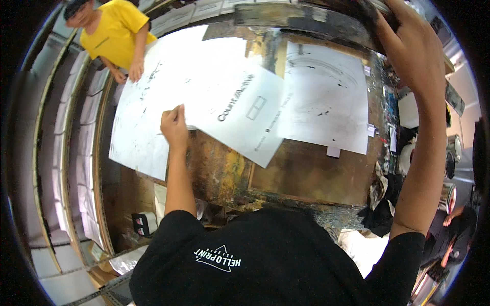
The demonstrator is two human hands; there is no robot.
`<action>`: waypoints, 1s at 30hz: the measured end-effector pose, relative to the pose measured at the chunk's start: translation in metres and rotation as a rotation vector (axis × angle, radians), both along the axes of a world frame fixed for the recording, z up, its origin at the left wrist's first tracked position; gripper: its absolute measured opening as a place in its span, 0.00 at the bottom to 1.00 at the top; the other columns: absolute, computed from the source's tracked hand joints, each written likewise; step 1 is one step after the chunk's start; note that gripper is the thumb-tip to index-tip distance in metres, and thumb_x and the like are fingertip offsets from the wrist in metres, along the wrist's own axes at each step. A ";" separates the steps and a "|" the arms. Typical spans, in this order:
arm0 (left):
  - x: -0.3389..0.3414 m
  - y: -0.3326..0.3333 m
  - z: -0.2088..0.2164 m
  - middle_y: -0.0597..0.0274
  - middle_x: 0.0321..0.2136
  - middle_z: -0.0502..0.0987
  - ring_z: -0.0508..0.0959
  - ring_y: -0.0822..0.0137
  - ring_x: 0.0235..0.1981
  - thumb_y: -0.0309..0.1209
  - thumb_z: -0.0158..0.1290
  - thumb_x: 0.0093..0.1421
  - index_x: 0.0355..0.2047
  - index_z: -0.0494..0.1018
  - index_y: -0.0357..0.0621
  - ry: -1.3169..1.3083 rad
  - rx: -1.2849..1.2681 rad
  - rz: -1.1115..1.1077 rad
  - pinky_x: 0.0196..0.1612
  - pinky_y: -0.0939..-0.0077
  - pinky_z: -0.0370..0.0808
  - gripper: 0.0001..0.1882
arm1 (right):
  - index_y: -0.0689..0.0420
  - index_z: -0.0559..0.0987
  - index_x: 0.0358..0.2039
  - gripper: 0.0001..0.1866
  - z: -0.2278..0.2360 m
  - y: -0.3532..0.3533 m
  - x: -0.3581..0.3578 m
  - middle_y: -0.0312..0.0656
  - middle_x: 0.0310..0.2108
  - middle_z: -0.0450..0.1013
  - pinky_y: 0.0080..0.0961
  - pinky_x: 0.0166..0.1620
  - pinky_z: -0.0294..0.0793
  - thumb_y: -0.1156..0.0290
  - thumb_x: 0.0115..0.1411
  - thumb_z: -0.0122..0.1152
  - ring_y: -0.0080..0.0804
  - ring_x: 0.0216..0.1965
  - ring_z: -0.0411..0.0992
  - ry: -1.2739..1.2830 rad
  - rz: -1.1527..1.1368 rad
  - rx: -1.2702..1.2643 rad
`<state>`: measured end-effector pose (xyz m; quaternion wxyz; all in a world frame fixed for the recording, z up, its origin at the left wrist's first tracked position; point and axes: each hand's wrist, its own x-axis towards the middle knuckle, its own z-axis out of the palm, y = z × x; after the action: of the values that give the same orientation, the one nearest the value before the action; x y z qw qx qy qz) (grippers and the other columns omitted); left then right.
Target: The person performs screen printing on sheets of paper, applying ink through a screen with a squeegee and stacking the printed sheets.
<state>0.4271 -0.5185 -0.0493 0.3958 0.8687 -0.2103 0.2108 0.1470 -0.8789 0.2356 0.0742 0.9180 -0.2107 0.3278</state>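
Note:
My left hand [175,126] is closed in a pinch at the left edge of a white printed sheet [237,130]. This sheet lies at a slant over the worktable and is slightly blurred; it carries black lettering and a small outlined rectangle. At the upper right, my right hand [413,46] is raised with its fingers wrapped round the end of a dark, ink-stained frame [326,21]. Part of its grip is cut off by the picture's edge. Below the frame, a white sheet with black smears [326,97] rests on a brown board [316,176].
Across the table, a person in a yellow shirt [115,33] has hands by a large smudged white sheet [140,125]. Racks with stacked shelves [76,148] line the left. Cans [448,196] and dark cloth [390,196] are at the right, near another person in dark clothes [449,234].

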 end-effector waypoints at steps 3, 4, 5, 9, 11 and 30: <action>0.017 0.079 -0.004 0.54 0.28 0.76 0.76 0.58 0.31 0.38 0.59 0.65 0.38 0.84 0.34 -0.069 0.093 0.244 0.39 0.65 0.73 0.16 | 0.54 0.78 0.54 0.26 -0.019 -0.032 -0.008 0.56 0.41 0.78 0.43 0.49 0.74 0.50 0.64 0.56 0.57 0.44 0.77 -0.046 -0.036 -0.128; 0.022 0.101 -0.006 0.52 0.31 0.77 0.77 0.56 0.34 0.38 0.58 0.65 0.38 0.84 0.34 -0.057 0.058 0.295 0.40 0.65 0.74 0.16 | 0.54 0.78 0.56 0.26 -0.018 -0.028 -0.008 0.57 0.43 0.78 0.42 0.50 0.74 0.51 0.64 0.55 0.56 0.45 0.78 -0.018 -0.044 -0.131; 0.033 0.129 -0.006 0.51 0.34 0.76 0.77 0.56 0.36 0.39 0.58 0.65 0.41 0.83 0.35 -0.029 0.117 0.383 0.41 0.63 0.74 0.17 | 0.53 0.77 0.58 0.26 -0.015 -0.024 -0.008 0.58 0.44 0.78 0.41 0.51 0.74 0.51 0.65 0.55 0.56 0.46 0.78 0.006 -0.051 -0.134; 0.042 0.143 0.012 0.49 0.45 0.75 0.76 0.53 0.43 0.37 0.61 0.63 0.51 0.79 0.37 -0.273 0.447 0.891 0.46 0.59 0.75 0.20 | 0.55 0.76 0.57 0.26 -0.016 -0.023 -0.009 0.58 0.43 0.78 0.43 0.50 0.74 0.53 0.65 0.55 0.57 0.45 0.77 0.011 0.014 -0.077; 0.038 0.111 0.027 0.48 0.49 0.73 0.75 0.50 0.49 0.33 0.64 0.59 0.54 0.77 0.39 -0.410 0.142 0.253 0.55 0.57 0.73 0.23 | 0.56 0.76 0.56 0.25 -0.013 -0.016 -0.010 0.58 0.42 0.78 0.44 0.49 0.74 0.54 0.65 0.55 0.59 0.45 0.76 0.040 0.042 -0.043; -0.252 -0.262 -0.016 0.45 0.71 0.54 0.50 0.42 0.73 0.82 0.47 0.43 0.69 0.61 0.43 -0.227 0.608 -1.201 0.72 0.33 0.38 0.65 | 0.54 0.71 0.21 0.25 0.006 0.017 -0.013 0.37 0.20 0.70 0.26 0.27 0.69 0.47 0.66 0.51 0.24 0.23 0.66 0.116 0.007 0.030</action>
<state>0.1755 -0.7803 -0.0657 0.1581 0.6463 -0.7461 -0.0240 0.1335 -0.8619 0.2420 0.0713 0.9371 -0.2079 0.2712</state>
